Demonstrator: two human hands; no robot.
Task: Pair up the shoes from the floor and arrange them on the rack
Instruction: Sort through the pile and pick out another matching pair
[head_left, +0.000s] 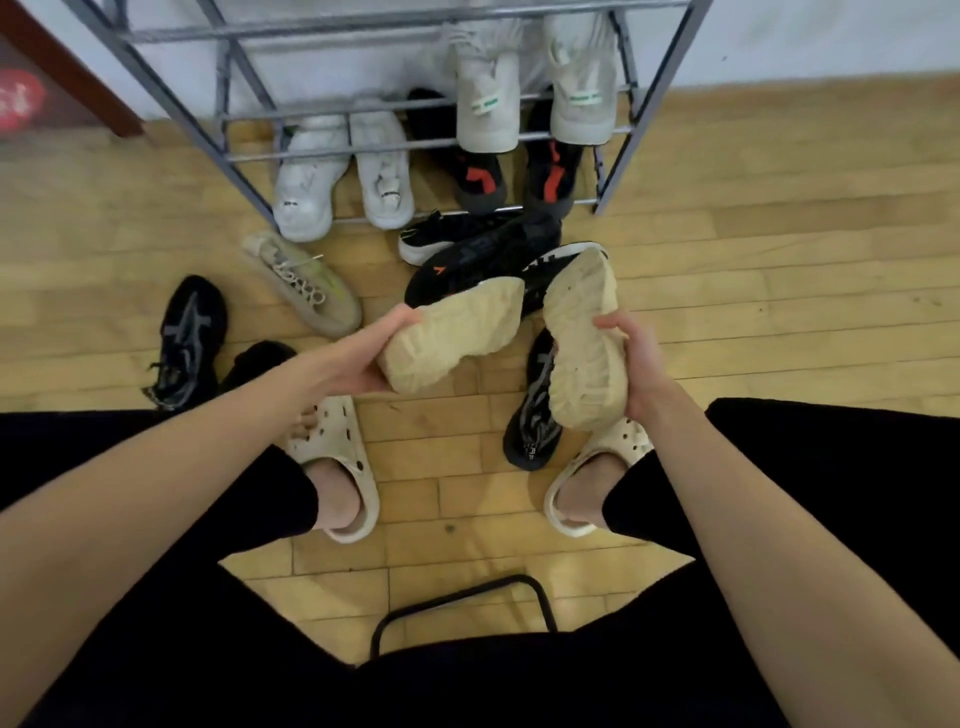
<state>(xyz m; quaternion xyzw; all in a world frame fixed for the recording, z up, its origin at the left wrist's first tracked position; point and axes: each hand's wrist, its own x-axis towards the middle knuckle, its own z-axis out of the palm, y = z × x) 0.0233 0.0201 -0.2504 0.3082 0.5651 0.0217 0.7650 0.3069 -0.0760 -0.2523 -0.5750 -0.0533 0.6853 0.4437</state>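
My left hand (358, 353) grips a cream shoe (452, 338) by its heel, sole turned up toward me. My right hand (636, 358) holds the matching cream shoe (582, 343), its sole also facing me. Both shoes hang above the floor in front of the grey metal rack (654, 130). The rack carries a beige pair (488, 104) on an upper bar, with a white pair (343, 182) and a black-and-red pair (514, 176) lower down. On the floor lie a beige laced sneaker (301, 280), a black-and-grey sneaker (189, 338), its mate (535, 410) and two black sneakers (467, 249).
I sit on a black-framed stool (462, 597), wearing cream clogs (337, 467) on a wooden floor (779, 286). A dark wooden door frame (62, 62) stands at the far left beside a white wall. Another black object (260, 358) lies behind my left forearm.
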